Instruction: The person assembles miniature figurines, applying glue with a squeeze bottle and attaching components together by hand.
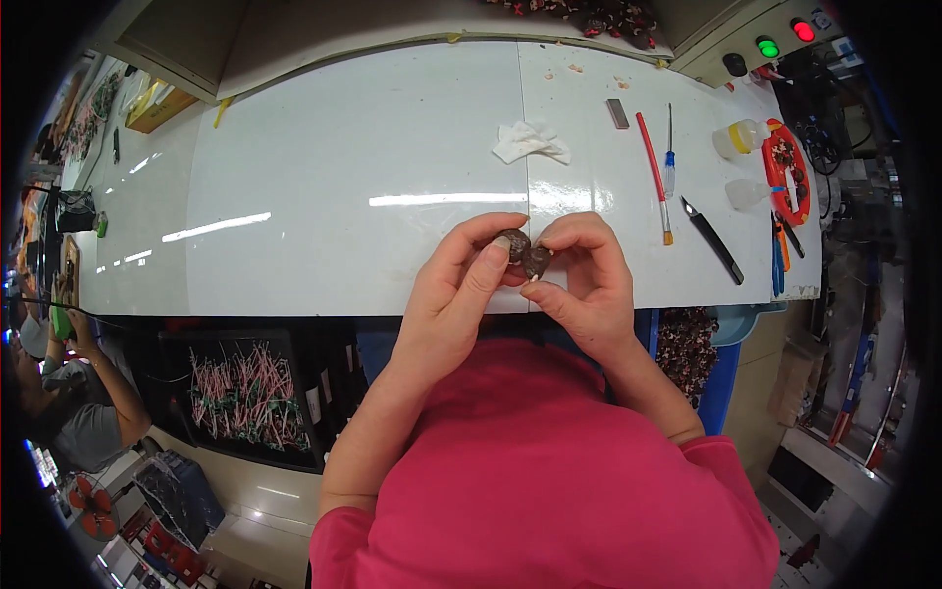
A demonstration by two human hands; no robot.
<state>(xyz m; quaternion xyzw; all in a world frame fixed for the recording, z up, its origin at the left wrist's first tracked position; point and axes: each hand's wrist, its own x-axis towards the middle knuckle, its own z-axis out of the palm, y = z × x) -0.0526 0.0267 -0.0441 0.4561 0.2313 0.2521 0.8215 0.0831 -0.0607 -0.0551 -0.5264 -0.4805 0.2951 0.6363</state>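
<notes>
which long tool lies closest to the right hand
The red brush: its bristled end is nearest; the blue screwdriver and black tool lie farther right.

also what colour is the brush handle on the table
The brush handle is red; the head view shows it best.

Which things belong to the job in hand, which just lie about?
Job:
small brown rounded pieces, in left hand and right hand
red oval tray of dark pieces, probably

Lying about, seemingly:
crumpled white tissue
red-handled brush
blue-handled screwdriver
grey rectangular block

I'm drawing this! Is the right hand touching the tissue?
Apart: the head view shows white table between the right hand and the tissue.
</notes>
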